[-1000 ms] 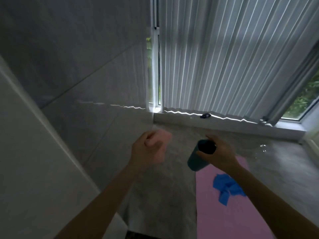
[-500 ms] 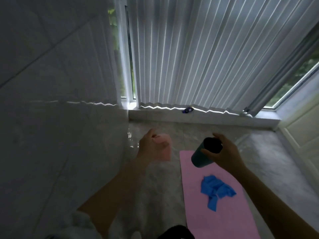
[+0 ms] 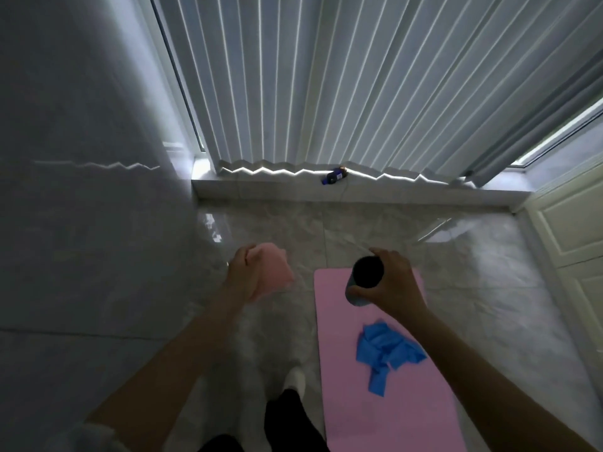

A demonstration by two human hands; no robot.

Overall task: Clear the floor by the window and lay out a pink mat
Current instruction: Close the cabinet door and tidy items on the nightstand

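- The view is swinging right since a second ago, bringing more of the pink mat (image 3: 385, 415) into sight, lying flat on the floor (image 3: 473, 288) by the window.
- The left hand (image 3: 243, 277) is gripping a pink cloth (image 3: 275, 272); the right hand (image 3: 391, 285) is curling round a dark cup (image 3: 365, 277).
- The mat is looking light and floppy, best taken by an end edge.

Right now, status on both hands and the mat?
Left hand grips pink cloth. Right hand grips dark cup. Pink mat laid out flat. Blue cloth lies on it.

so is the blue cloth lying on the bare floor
No, the crumpled blue cloth lies on the pink mat, with mat showing all round it.
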